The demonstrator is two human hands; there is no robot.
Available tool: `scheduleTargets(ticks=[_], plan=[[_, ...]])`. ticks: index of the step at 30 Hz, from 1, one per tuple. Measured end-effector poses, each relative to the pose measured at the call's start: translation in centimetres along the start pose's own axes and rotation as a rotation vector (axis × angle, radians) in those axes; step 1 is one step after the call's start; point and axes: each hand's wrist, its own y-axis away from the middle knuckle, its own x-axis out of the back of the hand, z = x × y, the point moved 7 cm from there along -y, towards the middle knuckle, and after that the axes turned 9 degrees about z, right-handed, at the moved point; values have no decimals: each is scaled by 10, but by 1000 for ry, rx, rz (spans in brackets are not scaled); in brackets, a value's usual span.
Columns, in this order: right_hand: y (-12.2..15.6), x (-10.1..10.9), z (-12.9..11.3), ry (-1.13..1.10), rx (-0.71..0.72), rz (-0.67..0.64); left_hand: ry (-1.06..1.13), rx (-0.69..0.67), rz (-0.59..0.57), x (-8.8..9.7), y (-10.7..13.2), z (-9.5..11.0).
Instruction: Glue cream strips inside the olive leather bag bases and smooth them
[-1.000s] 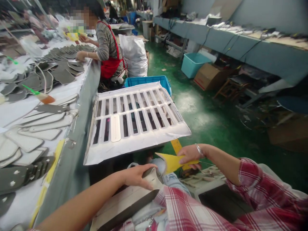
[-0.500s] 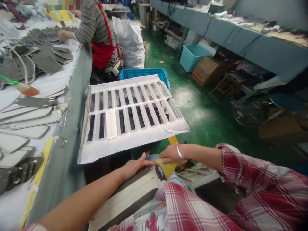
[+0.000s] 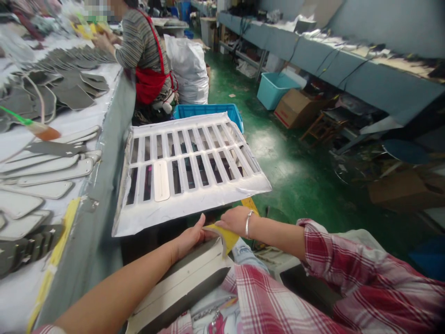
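Right hand [image 3: 236, 220], silver bracelet [image 3: 248, 225] at wrist: grip narrow, holding a curved yellow sheet [image 3: 228, 239]. Sheet located at the far end of a long pale-and-grey block [image 3: 181, 285], which lies slanted across the lap. Left hand [image 3: 189, 241]: on the block's far side near that same end, thumb raised beside the sheet; fingers partly hidden, cannot tell whether its grip is closed on anything. Ahead: white slotted rack [image 3: 194, 208] bearing one pale strip [image 3: 161, 181]. Left: desk [image 3: 104, 176] with grey cut pieces [image 3: 74, 90] and a green-handled brush [image 3: 45, 132]. Beyond the rack: blue tub [image 3: 208, 111]; co-worker in red apron [image 3: 151, 83] at the desk.
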Motion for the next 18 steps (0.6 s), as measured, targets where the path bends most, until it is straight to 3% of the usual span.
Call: scheduleTargets(ticks=[5, 10, 15, 18], plan=[[-3, 5, -4, 10, -49, 64, 95, -48, 8, 12, -9, -4], [-8, 6, -14, 49, 62, 13, 7, -122, 109, 29, -10, -11], [-12, 6, -20, 93, 150, 13, -467, -186, 292, 44, 4, -3], [-11, 5, -23, 113, 201, 37, -776, -225, 308, 48, 7, 3]])
